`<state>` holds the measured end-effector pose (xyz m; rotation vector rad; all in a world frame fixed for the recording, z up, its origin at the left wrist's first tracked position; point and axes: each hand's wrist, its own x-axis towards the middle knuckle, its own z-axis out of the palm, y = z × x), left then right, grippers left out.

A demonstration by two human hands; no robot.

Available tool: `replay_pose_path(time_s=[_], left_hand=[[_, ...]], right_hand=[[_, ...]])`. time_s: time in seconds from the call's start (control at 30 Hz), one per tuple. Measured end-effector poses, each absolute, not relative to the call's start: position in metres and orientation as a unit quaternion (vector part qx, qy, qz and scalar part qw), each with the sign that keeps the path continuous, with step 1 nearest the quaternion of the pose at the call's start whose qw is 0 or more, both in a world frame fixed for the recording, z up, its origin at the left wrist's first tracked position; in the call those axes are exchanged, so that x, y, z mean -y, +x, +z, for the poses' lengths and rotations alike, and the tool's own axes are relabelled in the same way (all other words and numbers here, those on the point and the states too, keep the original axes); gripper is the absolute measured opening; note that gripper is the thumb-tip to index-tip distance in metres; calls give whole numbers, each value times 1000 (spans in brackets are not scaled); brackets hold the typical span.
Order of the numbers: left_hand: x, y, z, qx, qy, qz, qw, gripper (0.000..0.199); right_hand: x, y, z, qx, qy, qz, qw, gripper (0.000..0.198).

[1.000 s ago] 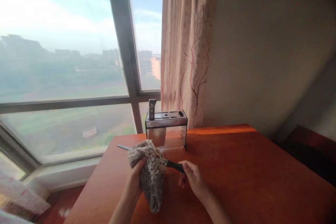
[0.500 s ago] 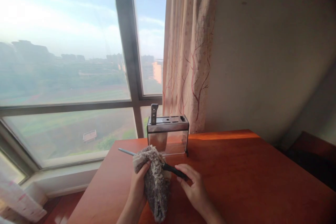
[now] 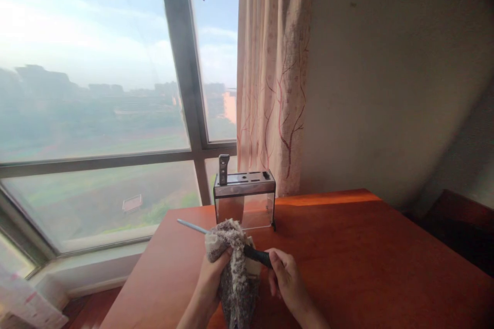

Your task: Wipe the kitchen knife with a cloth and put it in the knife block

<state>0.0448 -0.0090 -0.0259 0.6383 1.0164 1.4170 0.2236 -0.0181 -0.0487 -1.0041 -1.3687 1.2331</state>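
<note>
1 rod (image 3: 191, 225) with 1 black handle (image 3: 257, 256) is held slantwise above the table, its middle hidden inside 1 shaggy grey cloth (image 3: 237, 282). The pale metal end pokes out of the cloth at the upper left, and the handle comes out at the lower right. There are 2 hands at work. The left hand (image 3: 212, 272) is clamped on the cloth, thumb across the near side, so the covered part of the rod lies just beyond that grip and the bare end points away to its left. The right hand (image 3: 283, 272) is closed around the far end of the handle, its thumb along the top; the handle's front part stays uncovered between that hand and the cloth. The cloth's tail hangs down beside the left wrist.

Just beyond the cloth stands 1 knife block (image 3: 247, 179) with clear sides and a slotted top. 1 knife handle (image 3: 223, 169) rises from its left end; the brownish shape below, seen dimly through the side, is probably the blade. The block stands near the back edge of 1 reddish-brown table (image 3: 347, 257). Behind it hangs 1 curtain (image 3: 270, 72) with branch patterns, between the window (image 3: 96, 61) and the plain wall (image 3: 386, 87).
</note>
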Motion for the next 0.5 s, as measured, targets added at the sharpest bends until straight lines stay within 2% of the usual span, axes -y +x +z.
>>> replay_pose_path(time_s=[0.17,0.3,0.5], left_hand=[[6,40,-28,-446,288,616,581,53],[3,37,-27,-451,276,621,579,45],[4,35,-23,-447,252,632,580,41]], right_hand=[[17,221,-47,606,-404,465,504,47],[18,220,-47,676,-386,335,530,30],[17,222,-47,741,-340,250,521,33]])
